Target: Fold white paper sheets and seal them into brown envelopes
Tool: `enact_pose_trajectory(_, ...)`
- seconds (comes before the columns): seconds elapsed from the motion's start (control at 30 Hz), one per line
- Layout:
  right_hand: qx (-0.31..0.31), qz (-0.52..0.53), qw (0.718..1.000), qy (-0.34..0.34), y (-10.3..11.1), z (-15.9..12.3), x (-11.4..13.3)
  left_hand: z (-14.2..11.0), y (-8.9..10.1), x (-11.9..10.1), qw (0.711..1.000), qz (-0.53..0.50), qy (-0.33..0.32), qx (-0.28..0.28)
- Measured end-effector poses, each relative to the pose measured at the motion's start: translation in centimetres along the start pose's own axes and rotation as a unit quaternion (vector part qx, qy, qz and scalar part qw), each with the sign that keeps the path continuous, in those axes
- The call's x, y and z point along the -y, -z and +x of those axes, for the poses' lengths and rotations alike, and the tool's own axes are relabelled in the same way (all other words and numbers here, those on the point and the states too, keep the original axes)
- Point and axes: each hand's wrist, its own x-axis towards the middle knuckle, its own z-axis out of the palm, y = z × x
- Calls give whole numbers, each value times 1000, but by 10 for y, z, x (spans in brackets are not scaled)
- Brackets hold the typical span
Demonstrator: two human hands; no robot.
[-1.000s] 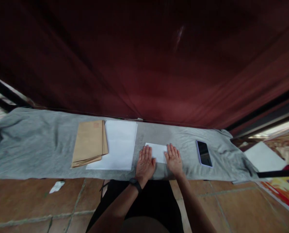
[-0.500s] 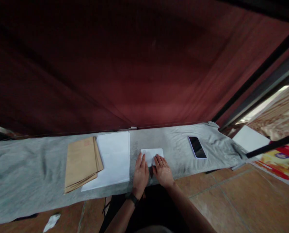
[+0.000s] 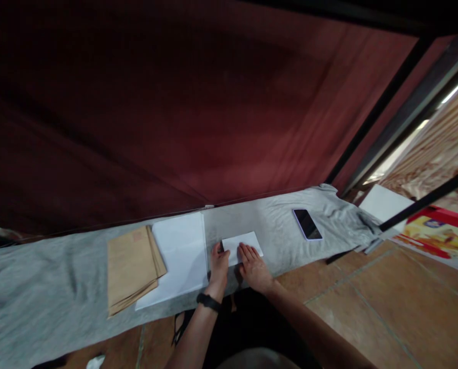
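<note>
A small piece of folded white paper (image 3: 234, 246) lies on the grey cloth in front of me. My left hand (image 3: 219, 265), with a dark band on the wrist, is closed at the paper's left edge, thumb on top and fingers curled at the side. My right hand (image 3: 255, 267) rests flat on the paper's near right part, fingers stretched out. To the left are larger white sheets (image 3: 181, 251), partly covered by a stack of brown envelopes (image 3: 131, 266).
A phone (image 3: 307, 224) lies on the grey cloth (image 3: 269, 215) to the right. Behind the cloth rises a dark red panel (image 3: 221, 128). At the far right, a white board (image 3: 386, 205) and a red and yellow package (image 3: 440, 233) sit near a dark bar. Tiled floor (image 3: 352, 302) shows below.
My left hand has gone from lying flat to curling around the paper's left edge. The paper is turned slightly, and my right hand stays flat on it. The whole view has tilted.
</note>
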Motion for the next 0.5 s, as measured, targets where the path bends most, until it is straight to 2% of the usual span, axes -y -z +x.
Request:
enact_pose_trajectory(0.17,-76,79,994,-6,-3,-8,1,-7,-6,-11,997,-58,20,40)
enact_pose_trajectory(0.27,-133,219,965,-50,7,-3,-1,-13,-6,-21,992,-104,22,68)
enact_pose_trajectory(0.33,-175,359,908,-123,17,3,-2,-15,-5,-26,987,-135,23,79)
enact_pose_trajectory(0.43,-197,573,762,-226,27,11,1,-18,-4,-27,985,-149,46,72)
enact_pose_trajectory(0.5,-185,662,685,-241,28,12,4,-19,-6,-21,985,-135,62,91)
